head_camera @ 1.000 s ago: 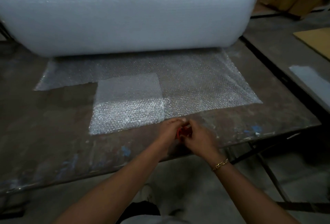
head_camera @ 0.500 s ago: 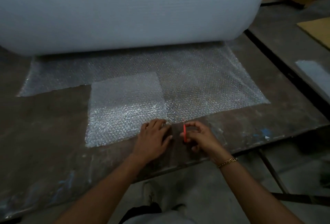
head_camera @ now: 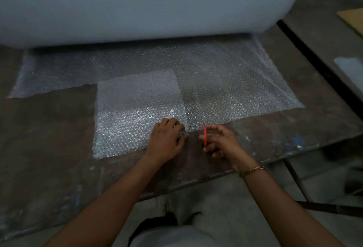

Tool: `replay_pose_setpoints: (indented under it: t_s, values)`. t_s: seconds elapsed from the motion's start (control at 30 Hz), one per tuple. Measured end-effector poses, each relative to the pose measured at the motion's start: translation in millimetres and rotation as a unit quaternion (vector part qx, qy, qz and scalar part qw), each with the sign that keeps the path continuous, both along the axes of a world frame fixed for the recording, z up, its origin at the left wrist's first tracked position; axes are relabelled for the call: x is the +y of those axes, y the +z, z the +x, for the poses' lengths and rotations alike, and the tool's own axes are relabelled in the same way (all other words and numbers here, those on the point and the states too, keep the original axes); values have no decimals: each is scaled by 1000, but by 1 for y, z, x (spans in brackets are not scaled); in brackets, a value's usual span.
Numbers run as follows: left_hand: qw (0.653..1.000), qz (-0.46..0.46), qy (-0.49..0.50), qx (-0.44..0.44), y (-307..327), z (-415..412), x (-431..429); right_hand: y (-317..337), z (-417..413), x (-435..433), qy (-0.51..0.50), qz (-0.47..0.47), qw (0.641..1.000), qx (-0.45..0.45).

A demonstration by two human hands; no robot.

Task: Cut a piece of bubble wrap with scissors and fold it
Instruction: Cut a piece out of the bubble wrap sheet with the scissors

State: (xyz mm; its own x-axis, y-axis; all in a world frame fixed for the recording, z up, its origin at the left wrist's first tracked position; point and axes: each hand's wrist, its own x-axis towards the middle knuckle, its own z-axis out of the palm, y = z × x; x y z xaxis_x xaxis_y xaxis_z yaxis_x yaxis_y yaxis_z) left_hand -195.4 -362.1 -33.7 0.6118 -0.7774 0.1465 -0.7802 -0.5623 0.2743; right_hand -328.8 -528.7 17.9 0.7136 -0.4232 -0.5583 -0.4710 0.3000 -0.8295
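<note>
At the near edge of the bubble wrap sheet (head_camera: 225, 89), my right hand (head_camera: 222, 144) gripped the red scissors (head_camera: 204, 134), fingers curled round the handles, blades pointing into the wrap. My left hand (head_camera: 167, 142) pinched that edge just beside, by a thicker piece (head_camera: 137, 113). Behind lay the roll (head_camera: 137, 4) on the table (head_camera: 49, 138)

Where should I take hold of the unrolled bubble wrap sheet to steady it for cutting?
Pinch the sheet at its near free edge, just left of the scissors, from the table's near side. It lies flat with its far end under the roll, so probably only that edge lifts; the left hand holds it there.
</note>
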Motion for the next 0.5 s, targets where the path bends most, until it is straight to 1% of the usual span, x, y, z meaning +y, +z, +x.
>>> replay_pose_setpoints:
  t_s: [0.1, 0.17, 0.23, 0.5]
  values:
    - [1000, -19, -11, -15, 2, -3, 2, 0, 3, 3, -4, 9, 1000, 3]
    - [998, -29, -45, -26, 3, -8, 4, 0, 4, 4, -4, 14, 1000, 3]
    - [997, -18, -70, -33, 2, -12, 9, 2, 3, 5, -4, 15, 1000, 2]
    - [997, 8, -73, -12, 1, -21, 15, 1, 3, 8, -13, 22, 1000, 1]
